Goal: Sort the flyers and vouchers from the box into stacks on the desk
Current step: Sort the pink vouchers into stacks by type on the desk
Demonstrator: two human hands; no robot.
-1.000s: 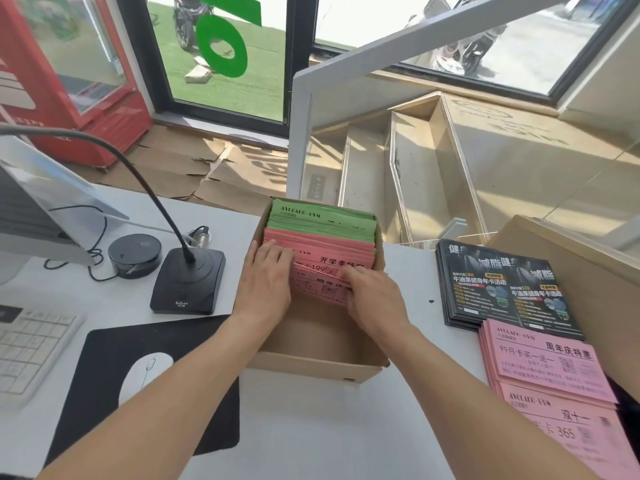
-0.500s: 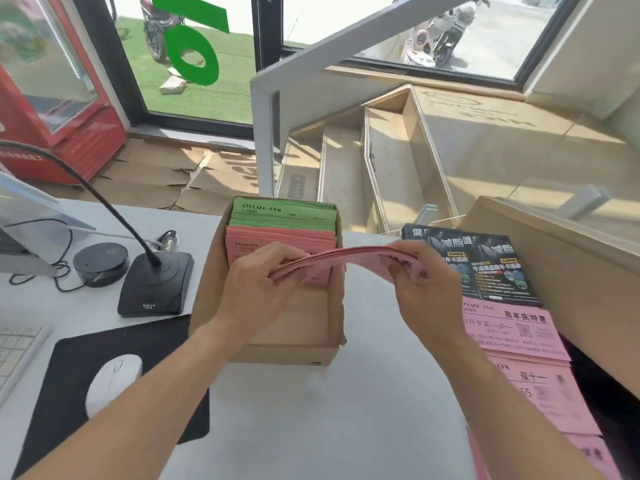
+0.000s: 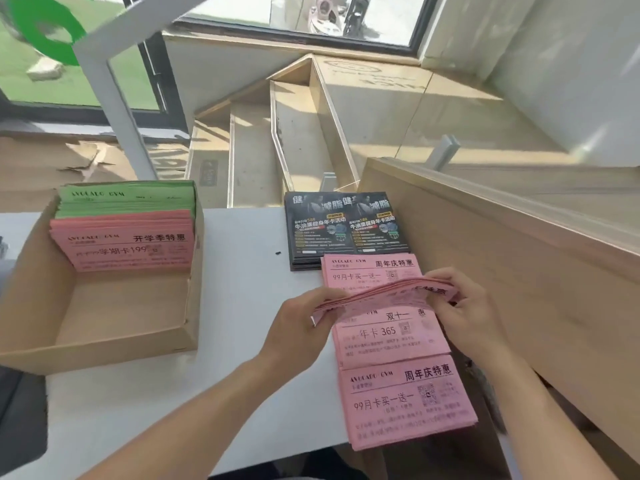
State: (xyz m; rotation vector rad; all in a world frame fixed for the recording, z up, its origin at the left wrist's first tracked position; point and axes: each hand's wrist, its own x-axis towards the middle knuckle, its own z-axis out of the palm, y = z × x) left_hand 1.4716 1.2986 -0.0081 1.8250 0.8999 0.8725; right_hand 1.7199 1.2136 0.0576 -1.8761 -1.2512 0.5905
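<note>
White desk top (image 3: 242,271) runs beneath both hands. Left hand (image 3: 298,327) and right hand (image 3: 474,306) each pinch one end of a slightly bowed bundle of pink paper vouchers (image 3: 384,296), held just above the middle stack of pink vouchers (image 3: 388,341). Beyond the hands lie another pink stack (image 3: 367,271) and a pile of black glossy flyers (image 3: 346,226); nearer the person, a third pink stack (image 3: 405,403). Well left of the left hand, an open brown cardboard box (image 3: 104,348) holds pink and green vouchers (image 3: 128,230).
</note>
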